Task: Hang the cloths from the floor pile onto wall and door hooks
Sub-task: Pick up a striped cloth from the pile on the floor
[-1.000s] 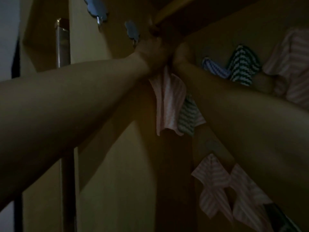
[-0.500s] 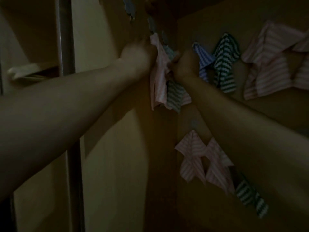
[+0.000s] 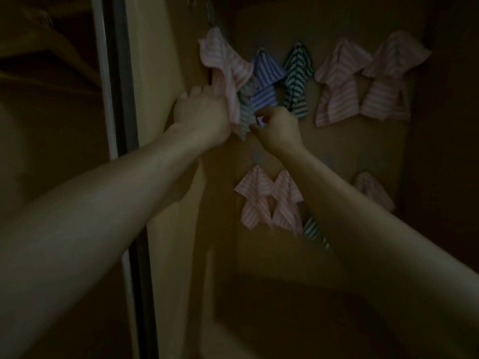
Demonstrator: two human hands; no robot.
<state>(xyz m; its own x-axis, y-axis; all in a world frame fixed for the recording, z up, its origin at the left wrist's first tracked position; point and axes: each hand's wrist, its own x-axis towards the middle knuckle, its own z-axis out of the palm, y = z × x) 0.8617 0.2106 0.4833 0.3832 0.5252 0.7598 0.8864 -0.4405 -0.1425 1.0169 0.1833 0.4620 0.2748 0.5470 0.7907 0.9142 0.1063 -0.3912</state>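
Note:
A pink striped cloth (image 3: 225,66) hangs from a hook (image 3: 211,11) near the top of the door, with a grey-green striped cloth (image 3: 246,107) draped under it. My left hand (image 3: 202,117) grips the pink cloth's lower edge. Just right of it, my right hand (image 3: 278,126) pinches the bottom of the grey-green cloth. On the wall behind hang a blue striped cloth (image 3: 267,81), a dark green striped cloth (image 3: 296,79) and two pink striped cloths (image 3: 337,81) (image 3: 391,81).
Lower on the wall hang two more pink cloths (image 3: 255,200) (image 3: 286,206), a green striped one (image 3: 315,231) partly behind my right arm, and another pink one (image 3: 373,189). A bare hook (image 3: 258,155) sits below my right hand. A metal door frame (image 3: 103,73) stands left.
Both hands have come down from the hook to the lower edges of the hung cloths. The view has tilted downward, so more of the lower wall shows.

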